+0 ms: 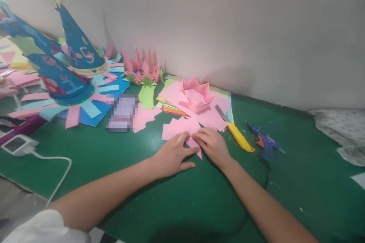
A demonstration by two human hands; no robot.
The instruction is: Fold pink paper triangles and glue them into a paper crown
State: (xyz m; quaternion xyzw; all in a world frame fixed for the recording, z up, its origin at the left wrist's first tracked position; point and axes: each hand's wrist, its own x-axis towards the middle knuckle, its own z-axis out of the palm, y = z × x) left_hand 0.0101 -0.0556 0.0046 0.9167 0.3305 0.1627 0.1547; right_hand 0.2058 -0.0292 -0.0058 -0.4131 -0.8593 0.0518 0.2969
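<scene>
Both of my hands are on a small piece of pink paper [192, 143] with a pointed lower corner, over the green table. My left hand [175, 154] presses on its left side, thumb and forefinger apart. Bent fingers of my right hand [212, 144] pinch the paper's upper right part. Loose pink sheets [173, 126] lie just beyond my fingers. Behind them a folded pink paper flower [196, 93] rests on a stack of coloured paper [173, 98]. To the right of my right hand lies a yellow utility knife [239, 137], blade out.
A blue glue gun [266, 142] with a dark cord lies at right. Blue cone hats [81, 49], a pink paper crown [142, 68] and a phone-like blurred object [122, 114] stand or lie left. A white cable [67, 167] crosses the green table [159, 209].
</scene>
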